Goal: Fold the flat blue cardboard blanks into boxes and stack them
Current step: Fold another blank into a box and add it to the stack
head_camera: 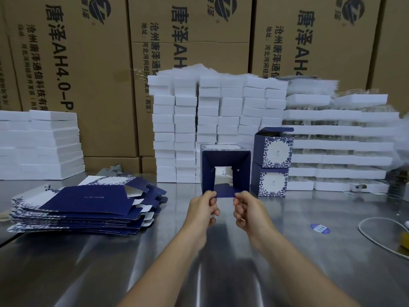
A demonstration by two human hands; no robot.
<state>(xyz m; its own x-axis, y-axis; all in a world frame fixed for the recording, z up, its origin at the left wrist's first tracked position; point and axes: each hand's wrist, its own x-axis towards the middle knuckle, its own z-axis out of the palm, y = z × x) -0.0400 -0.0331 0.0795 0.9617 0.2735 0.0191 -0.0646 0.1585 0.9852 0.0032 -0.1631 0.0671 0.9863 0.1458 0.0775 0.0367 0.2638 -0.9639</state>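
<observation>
Half-folded blue box (pixel 225 171) opens toward me. My left hand (pixel 204 209) and right hand (pixel 245 210) pinch its bottom flap (pixel 224 193).

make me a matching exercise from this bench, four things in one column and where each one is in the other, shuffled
Things
1 pile of flat blanks
2 half-folded box
3 folded boxes
4 round blue sticker

Places
a stacked two high, just right of the held one
b pinched at its lower edge by left hand and right hand
c lying alone on the steel table, far right
d lying on the table at left

Pairs: 1-d, 2-b, 3-a, 4-c
</observation>
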